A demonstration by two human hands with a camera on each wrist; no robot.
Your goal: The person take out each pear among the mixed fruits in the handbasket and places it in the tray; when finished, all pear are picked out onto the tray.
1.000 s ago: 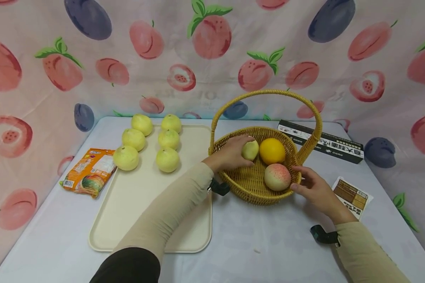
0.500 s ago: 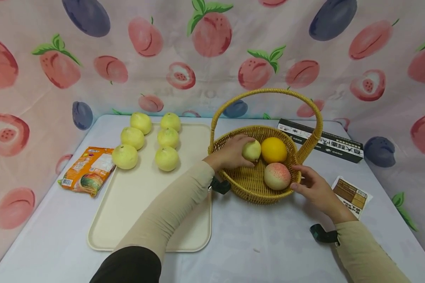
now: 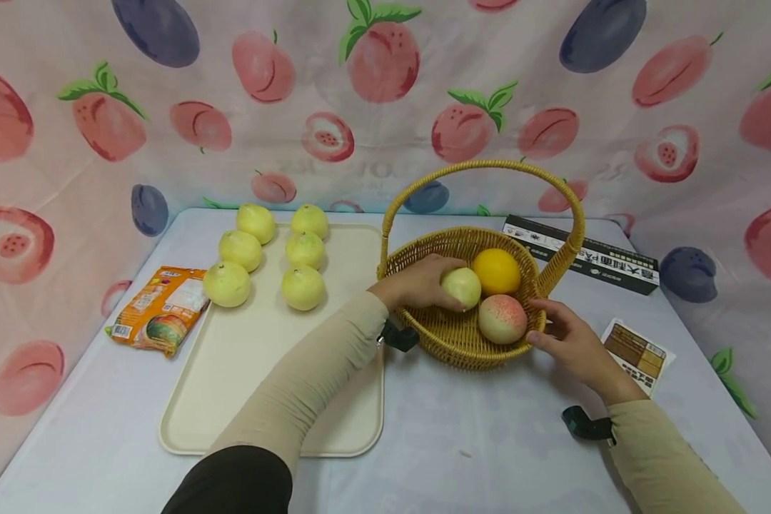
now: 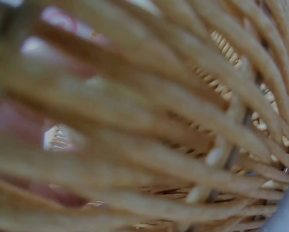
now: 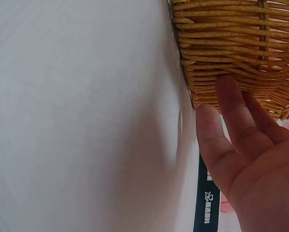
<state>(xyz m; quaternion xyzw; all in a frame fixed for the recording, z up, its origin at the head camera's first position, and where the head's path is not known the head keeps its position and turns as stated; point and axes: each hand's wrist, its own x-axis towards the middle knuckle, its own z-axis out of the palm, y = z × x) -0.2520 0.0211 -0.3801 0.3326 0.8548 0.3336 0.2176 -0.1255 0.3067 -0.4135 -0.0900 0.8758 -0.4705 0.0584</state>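
Observation:
In the head view my left hand (image 3: 426,283) reaches into the wicker basket (image 3: 452,350). Its thumb and fingers grip a pale yellow-green round fruit (image 3: 461,288). Beside that fruit in the basket are an orange (image 3: 496,271) and a blush-pink peach (image 3: 502,319). Against the basket's right side rests my right hand (image 3: 572,346), fingertips at the rim by the handle base. From the right wrist, its fairly straight fingers (image 5: 238,116) touch the woven outer wall. Blurred basket weave (image 4: 183,111) fills the left wrist view and mostly covers the left hand.
A cream tray (image 3: 270,385) on the left bears several pale yellow-green fruits (image 3: 303,288) in two rows. An orange snack packet (image 3: 160,311) overlaps its left edge. Behind the basket lies a black box (image 3: 610,268); a brown-and-white packet (image 3: 639,355) lies beyond my right hand.
My left hand has shifted the pale fruit slightly right and toward me inside the basket, so it sits closer to the peach. The right hand stays at the rim.

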